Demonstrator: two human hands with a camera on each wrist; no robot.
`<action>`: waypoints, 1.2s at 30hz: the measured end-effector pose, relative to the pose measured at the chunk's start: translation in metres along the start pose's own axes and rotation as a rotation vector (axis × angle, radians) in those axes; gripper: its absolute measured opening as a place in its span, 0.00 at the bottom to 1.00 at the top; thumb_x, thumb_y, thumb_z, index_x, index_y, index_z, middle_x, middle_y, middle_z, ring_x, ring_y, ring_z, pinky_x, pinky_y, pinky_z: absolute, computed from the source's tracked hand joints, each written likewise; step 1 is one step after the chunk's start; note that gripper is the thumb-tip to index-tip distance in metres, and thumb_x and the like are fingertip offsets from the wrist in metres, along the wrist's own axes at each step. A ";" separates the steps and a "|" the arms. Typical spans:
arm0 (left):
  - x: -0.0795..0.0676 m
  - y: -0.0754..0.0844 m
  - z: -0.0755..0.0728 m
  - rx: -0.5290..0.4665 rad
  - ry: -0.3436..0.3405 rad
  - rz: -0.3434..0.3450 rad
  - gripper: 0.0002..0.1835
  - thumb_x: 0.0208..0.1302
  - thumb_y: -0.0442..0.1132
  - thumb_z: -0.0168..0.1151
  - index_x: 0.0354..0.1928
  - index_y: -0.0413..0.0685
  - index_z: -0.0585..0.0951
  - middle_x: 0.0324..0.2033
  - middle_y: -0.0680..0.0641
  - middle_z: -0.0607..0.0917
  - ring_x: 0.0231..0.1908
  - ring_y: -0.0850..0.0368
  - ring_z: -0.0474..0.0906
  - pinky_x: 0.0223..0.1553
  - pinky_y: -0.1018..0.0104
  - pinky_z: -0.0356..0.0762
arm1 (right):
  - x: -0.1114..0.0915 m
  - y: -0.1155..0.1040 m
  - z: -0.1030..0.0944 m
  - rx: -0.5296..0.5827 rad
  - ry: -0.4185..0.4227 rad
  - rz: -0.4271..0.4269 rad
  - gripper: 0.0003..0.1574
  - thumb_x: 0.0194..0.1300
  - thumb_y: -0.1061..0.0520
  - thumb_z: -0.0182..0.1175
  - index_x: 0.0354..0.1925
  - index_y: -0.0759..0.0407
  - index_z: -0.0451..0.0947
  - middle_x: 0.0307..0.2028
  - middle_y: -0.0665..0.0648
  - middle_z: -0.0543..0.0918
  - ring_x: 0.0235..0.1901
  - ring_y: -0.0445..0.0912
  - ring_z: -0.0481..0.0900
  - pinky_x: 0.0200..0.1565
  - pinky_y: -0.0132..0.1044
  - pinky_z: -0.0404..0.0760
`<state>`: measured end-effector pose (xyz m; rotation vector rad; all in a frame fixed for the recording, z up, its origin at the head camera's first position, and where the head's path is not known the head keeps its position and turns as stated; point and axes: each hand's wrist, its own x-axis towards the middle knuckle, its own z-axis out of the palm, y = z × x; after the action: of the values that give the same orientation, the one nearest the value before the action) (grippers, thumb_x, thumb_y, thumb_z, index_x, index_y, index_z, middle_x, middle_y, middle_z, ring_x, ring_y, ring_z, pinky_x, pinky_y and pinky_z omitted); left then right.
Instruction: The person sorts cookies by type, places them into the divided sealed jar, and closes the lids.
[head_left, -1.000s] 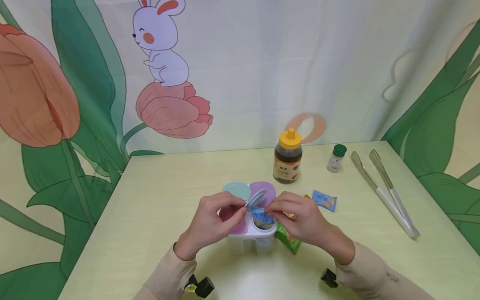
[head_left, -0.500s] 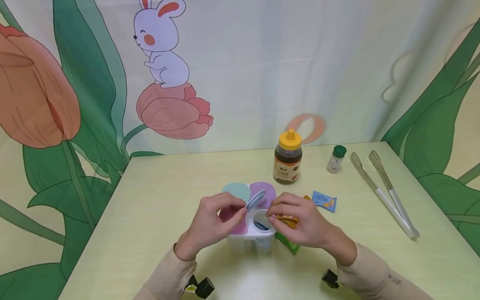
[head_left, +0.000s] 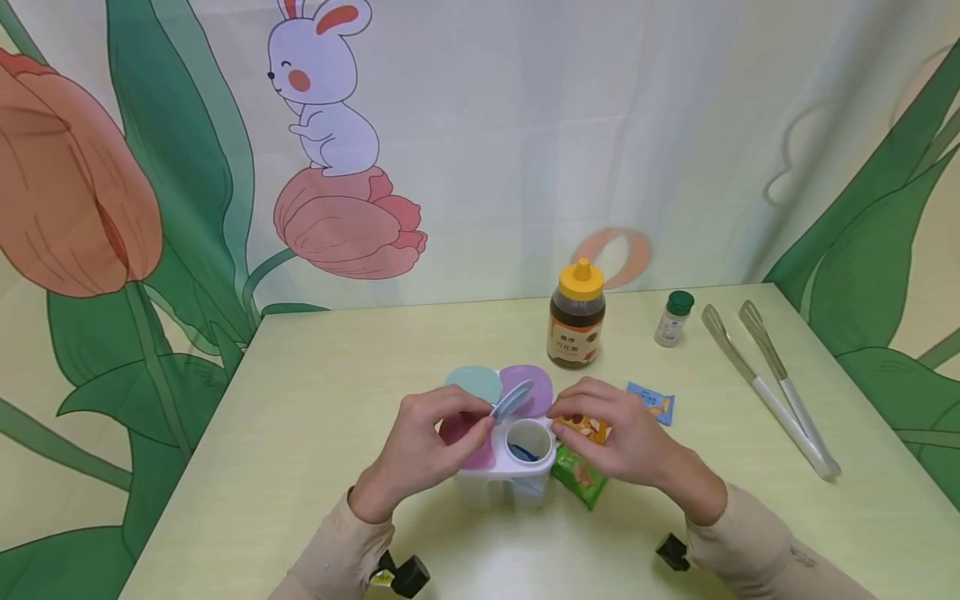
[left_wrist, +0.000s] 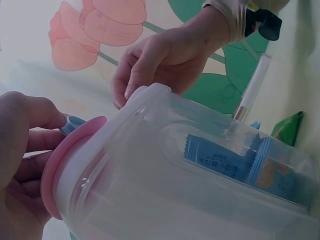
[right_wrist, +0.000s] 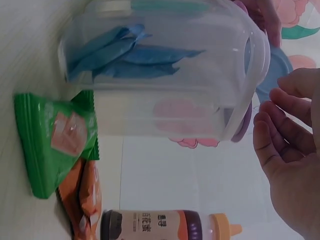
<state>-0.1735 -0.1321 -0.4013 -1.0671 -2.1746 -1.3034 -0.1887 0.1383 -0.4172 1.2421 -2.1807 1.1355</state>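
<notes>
A clear plastic container [head_left: 498, 492] with a white top and several coloured round lids stands before me. My left hand [head_left: 423, 437] pinches the raised blue lid [head_left: 513, 400] between thumb and finger. Below that lid the round opening is uncovered, and blue snack packets [left_wrist: 220, 157] lie inside the compartment, seen through the wall in both wrist views. Just right of the opening is my right hand [head_left: 630, 433], its fingers loosely bent with nothing between them. Under and beside it lie an orange packet [head_left: 590, 428] and a green packet [head_left: 581, 479].
Another blue packet [head_left: 652, 402] lies behind the right hand. Farther back stand a honey bottle [head_left: 576, 333] with a yellow cap and a small green-capped shaker [head_left: 672, 321]. Metal tongs [head_left: 787, 426] with white handles lie spread at the right.
The right hand held a blue packet in the opening, let it go down into the compartment, then moved off to the right. The left hand has kept the blue lid raised.
</notes>
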 end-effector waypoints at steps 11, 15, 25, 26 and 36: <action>-0.001 -0.001 -0.001 -0.002 0.002 0.005 0.05 0.57 0.32 0.68 0.35 0.47 0.86 0.30 0.52 0.87 0.30 0.65 0.79 0.28 0.73 0.78 | -0.008 0.020 -0.018 -0.081 0.022 0.085 0.14 0.53 0.66 0.70 0.40 0.55 0.84 0.36 0.49 0.85 0.34 0.41 0.81 0.35 0.34 0.83; -0.001 -0.001 -0.001 -0.001 0.002 0.000 0.05 0.57 0.32 0.68 0.35 0.46 0.86 0.30 0.52 0.87 0.30 0.65 0.80 0.29 0.73 0.79 | -0.011 0.026 -0.023 -0.119 0.024 0.110 0.15 0.53 0.65 0.70 0.41 0.53 0.83 0.36 0.47 0.85 0.34 0.39 0.80 0.36 0.33 0.82; -0.001 -0.001 0.000 -0.008 -0.008 0.000 0.05 0.57 0.32 0.68 0.36 0.46 0.86 0.30 0.52 0.87 0.31 0.64 0.81 0.31 0.73 0.81 | -0.022 0.046 -0.030 -0.203 0.033 0.163 0.15 0.53 0.64 0.71 0.41 0.54 0.83 0.37 0.47 0.86 0.34 0.40 0.82 0.36 0.35 0.83; -0.001 -0.001 0.000 -0.007 -0.009 -0.001 0.05 0.57 0.32 0.68 0.36 0.46 0.86 0.30 0.52 0.87 0.31 0.64 0.81 0.31 0.73 0.80 | -0.023 0.048 -0.031 -0.211 0.037 0.164 0.15 0.53 0.65 0.71 0.41 0.54 0.83 0.37 0.47 0.86 0.34 0.40 0.82 0.36 0.35 0.83; -0.001 -0.001 -0.001 -0.006 -0.006 -0.004 0.05 0.57 0.32 0.68 0.36 0.47 0.86 0.30 0.52 0.86 0.30 0.65 0.80 0.29 0.74 0.79 | -0.031 0.071 -0.035 -0.265 0.032 0.258 0.12 0.56 0.64 0.70 0.40 0.55 0.83 0.36 0.49 0.86 0.34 0.37 0.79 0.36 0.35 0.82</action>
<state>-0.1735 -0.1334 -0.4026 -1.0715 -2.1795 -1.3112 -0.2338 0.2031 -0.4490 0.8447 -2.4230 0.9106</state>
